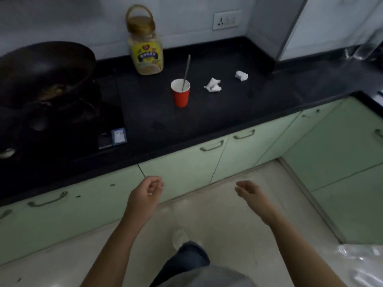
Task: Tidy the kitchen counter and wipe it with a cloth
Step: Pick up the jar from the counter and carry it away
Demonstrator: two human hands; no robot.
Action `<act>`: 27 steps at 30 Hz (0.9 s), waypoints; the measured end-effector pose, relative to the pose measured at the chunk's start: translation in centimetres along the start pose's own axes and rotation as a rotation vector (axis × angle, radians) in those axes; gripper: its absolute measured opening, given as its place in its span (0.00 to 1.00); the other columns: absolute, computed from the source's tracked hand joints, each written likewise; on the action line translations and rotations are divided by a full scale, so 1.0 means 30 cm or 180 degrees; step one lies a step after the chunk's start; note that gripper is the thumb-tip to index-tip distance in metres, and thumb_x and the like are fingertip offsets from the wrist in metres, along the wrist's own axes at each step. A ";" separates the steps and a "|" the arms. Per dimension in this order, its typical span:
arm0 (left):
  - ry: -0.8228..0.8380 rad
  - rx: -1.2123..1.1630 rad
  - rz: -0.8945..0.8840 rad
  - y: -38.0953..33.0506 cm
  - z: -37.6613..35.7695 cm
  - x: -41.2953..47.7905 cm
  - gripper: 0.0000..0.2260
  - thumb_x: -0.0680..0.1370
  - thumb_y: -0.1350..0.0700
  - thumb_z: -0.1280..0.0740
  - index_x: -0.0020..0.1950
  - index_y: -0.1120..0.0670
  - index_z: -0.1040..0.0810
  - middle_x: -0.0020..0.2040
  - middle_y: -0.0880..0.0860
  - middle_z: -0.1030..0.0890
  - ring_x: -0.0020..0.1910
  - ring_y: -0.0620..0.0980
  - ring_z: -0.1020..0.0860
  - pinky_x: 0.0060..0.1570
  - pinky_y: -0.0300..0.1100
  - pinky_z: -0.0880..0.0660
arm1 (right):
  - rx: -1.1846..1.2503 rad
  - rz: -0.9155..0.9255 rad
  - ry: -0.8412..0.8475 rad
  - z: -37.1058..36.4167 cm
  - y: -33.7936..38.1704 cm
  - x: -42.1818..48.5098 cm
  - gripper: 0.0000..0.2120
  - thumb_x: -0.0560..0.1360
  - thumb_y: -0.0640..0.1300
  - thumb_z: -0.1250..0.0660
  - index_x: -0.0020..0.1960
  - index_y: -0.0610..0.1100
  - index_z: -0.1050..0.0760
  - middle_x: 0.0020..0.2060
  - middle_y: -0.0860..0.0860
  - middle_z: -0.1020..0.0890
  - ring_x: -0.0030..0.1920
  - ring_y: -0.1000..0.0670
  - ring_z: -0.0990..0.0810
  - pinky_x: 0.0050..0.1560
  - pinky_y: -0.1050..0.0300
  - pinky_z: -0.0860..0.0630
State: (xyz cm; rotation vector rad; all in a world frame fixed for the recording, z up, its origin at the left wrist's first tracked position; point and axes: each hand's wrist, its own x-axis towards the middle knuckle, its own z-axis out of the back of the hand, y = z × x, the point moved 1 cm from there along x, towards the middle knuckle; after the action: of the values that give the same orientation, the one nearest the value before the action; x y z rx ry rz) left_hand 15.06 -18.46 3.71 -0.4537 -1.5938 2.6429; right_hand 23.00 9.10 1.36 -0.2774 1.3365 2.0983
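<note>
While a dark pan (44, 69) sits on the stove at the left, the black counter (238, 112) carries a yellow jar (146, 53) by the wall, a red cup (180, 93) with a spoon (186, 72) standing in it, and two crumpled tissues (213, 85) (241, 75) to its right. Both hands hang below the counter edge before the green cabinets (186, 168), empty: left hand (148, 192) loosely curled, right hand (247, 189) half open. No cloth is in view.

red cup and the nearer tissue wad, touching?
Apart. The head view shows bare black counter between the red cup and the tissue wad.
</note>
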 end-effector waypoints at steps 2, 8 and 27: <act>-0.0157 -0.0161 -0.0132 -0.076 0.030 0.140 0.03 0.72 0.48 0.37 0.45 0.41 0.27 0.44 0.44 0.20 0.47 0.51 0.21 0.51 0.45 0.25 | -0.0082 0.0296 -0.0096 0.034 0.164 0.104 0.15 0.76 0.46 0.37 0.61 0.42 0.26 0.51 0.47 0.20 0.53 0.49 0.23 0.54 0.57 0.29; -0.0442 -0.0124 -0.0313 -0.229 0.065 0.461 0.09 0.76 0.62 0.37 0.52 0.49 0.28 0.46 0.44 0.23 0.47 0.41 0.24 0.49 0.37 0.30 | 0.0215 0.1025 -0.0116 0.065 0.536 0.334 0.07 0.75 0.43 0.35 0.53 0.50 0.25 0.49 0.51 0.18 0.51 0.54 0.21 0.50 0.66 0.26; -0.1521 0.0122 0.0084 -0.530 0.201 1.299 0.20 0.76 0.58 0.35 0.67 0.56 0.32 0.67 0.54 0.29 0.64 0.49 0.29 0.58 0.37 0.34 | -0.0849 0.3157 0.0614 -0.087 1.647 1.228 0.19 0.74 0.41 0.35 0.64 0.41 0.31 0.60 0.44 0.25 0.60 0.49 0.26 0.56 0.62 0.32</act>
State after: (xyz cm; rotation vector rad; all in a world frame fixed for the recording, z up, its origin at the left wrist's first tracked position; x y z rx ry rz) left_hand -25.88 -9.55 10.98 0.1794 -1.6364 2.9509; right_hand -36.12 7.02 18.87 0.1254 1.4676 3.1455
